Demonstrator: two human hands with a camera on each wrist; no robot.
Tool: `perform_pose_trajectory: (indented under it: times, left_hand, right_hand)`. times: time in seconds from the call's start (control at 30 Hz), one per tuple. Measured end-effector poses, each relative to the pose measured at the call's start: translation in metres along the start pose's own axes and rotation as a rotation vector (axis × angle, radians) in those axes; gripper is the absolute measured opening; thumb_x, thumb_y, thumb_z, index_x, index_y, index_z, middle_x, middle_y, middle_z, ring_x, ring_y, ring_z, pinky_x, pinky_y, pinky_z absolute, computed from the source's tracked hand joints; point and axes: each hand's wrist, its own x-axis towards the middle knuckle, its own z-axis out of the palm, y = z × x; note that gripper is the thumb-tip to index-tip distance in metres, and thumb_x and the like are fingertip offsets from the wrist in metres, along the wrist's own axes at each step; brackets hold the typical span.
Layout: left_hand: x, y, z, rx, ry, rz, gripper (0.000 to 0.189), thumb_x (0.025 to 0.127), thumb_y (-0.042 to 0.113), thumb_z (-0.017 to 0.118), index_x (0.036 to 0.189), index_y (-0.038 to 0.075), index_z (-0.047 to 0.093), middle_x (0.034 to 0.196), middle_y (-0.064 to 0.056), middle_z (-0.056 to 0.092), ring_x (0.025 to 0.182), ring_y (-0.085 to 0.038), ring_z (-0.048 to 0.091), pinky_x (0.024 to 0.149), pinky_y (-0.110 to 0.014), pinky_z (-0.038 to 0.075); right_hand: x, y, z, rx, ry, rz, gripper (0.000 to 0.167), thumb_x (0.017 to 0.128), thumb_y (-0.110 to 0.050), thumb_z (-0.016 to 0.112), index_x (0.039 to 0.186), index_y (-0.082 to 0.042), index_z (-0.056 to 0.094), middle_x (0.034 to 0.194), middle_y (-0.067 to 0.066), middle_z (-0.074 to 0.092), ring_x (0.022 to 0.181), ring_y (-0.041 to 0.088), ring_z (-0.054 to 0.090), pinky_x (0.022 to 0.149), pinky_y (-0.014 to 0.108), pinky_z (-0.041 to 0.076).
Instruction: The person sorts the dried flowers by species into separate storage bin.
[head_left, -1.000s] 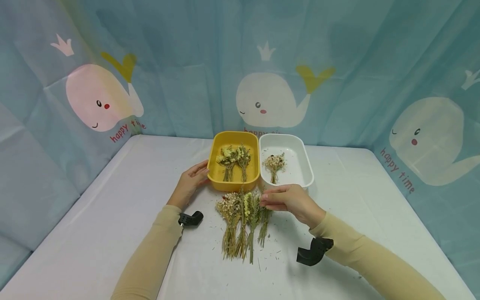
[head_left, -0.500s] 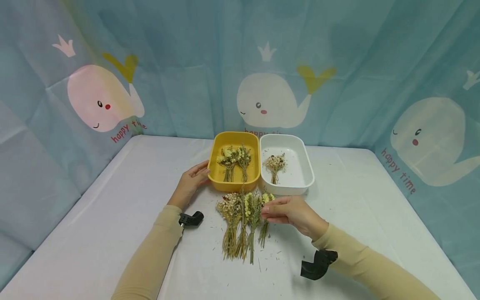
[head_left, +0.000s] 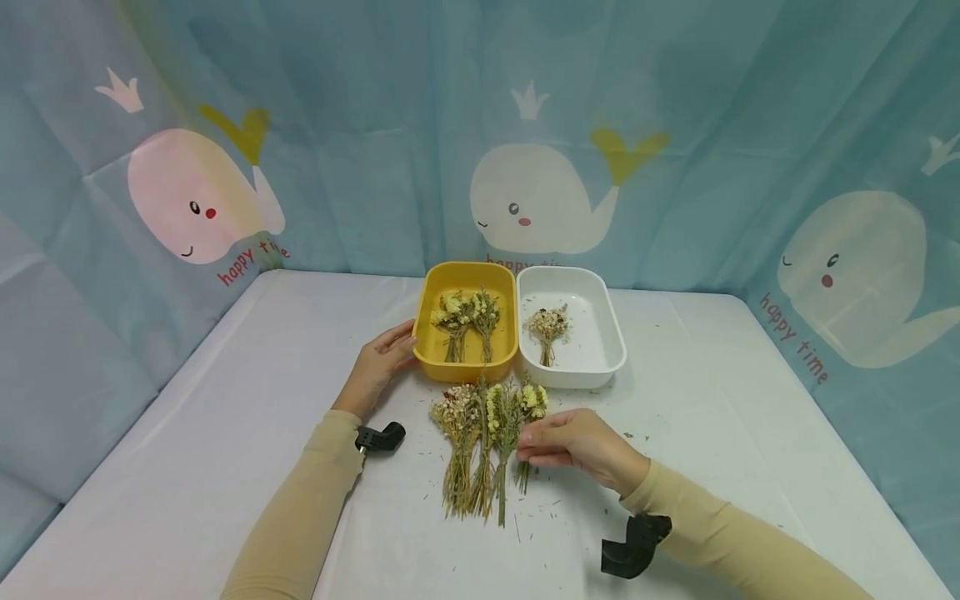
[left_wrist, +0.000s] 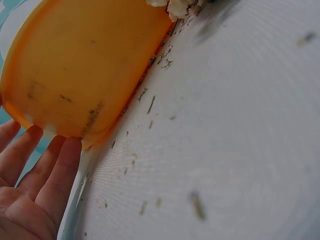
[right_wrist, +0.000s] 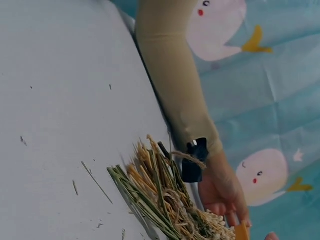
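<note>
My left hand (head_left: 381, 362) rests against the left side of the yellow tub (head_left: 467, 372), its fingers extended along the wall; in the left wrist view the fingertips (left_wrist: 70, 145) touch the tub's edge. Over the stems of the rightmost dried flower bunch (head_left: 534, 402), pale yellow at the top, is my right hand (head_left: 588, 446), thumb and fingers close together. I cannot tell whether they grip these stems. Left of it lie more tied bunches: a cream one (head_left: 459, 417), a thin straw-coloured one (head_left: 482, 483) and a yellow-green one (head_left: 502, 425).
Dried bunches (head_left: 453, 312) lie inside the yellow tub. A white tub (head_left: 592, 375) stands against its right side with a cream bunch (head_left: 547, 323) in it. Bits of stem (right_wrist: 97, 182) litter the white tabletop (head_left: 262, 433). A blue whale-print curtain (head_left: 375, 192) hangs behind.
My right hand has moved down toward me, from the rightmost bunch's flower heads to its stems, so the yellow heads now show. The left hand stays at the yellow tub.
</note>
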Motion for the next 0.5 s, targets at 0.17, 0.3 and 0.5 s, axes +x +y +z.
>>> perform_pose_trajectory:
  times: [0.17, 0.3, 0.5]
  left_hand:
    - [0.001, -0.0001, 0.0006, 0.002, 0.006, 0.003, 0.054, 0.103, 0.024, 0.057, 0.153, 0.014, 0.04, 0.158, -0.009, 0.042, 0.144, -0.022, 0.044, 0.101, -0.022, 0.054]
    - [0.0001, 0.0012, 0.0014, 0.008, 0.013, 0.006, 0.054, 0.102, 0.024, 0.057, 0.153, 0.014, 0.041, 0.157, -0.008, 0.042, 0.143, -0.021, 0.044, 0.1, -0.02, 0.054]
    - [-0.0015, 0.002, 0.0021, 0.009, 0.01, 0.01, 0.055, 0.102, 0.024, 0.057, 0.153, 0.014, 0.04, 0.158, -0.008, 0.042, 0.144, -0.021, 0.044, 0.1, -0.02, 0.053]
  right_hand:
    - [0.0001, 0.0044, 0.0023, 0.007, -0.013, 0.023, 0.036, 0.093, -0.005, 0.067, 0.119, 0.019, 0.061, 0.096, 0.015, 0.077, 0.087, 0.018, 0.076, 0.082, 0.028, 0.063]
    - [0.0005, 0.0073, 0.0041, 0.003, -0.029, 0.034, 0.036, 0.093, -0.006, 0.066, 0.119, 0.018, 0.062, 0.097, 0.016, 0.077, 0.087, 0.019, 0.076, 0.083, 0.029, 0.063]
    - [0.0, 0.0096, 0.006, 0.009, -0.029, 0.061, 0.034, 0.094, -0.007, 0.066, 0.118, 0.016, 0.064, 0.099, 0.018, 0.077, 0.089, 0.019, 0.076, 0.084, 0.03, 0.063]
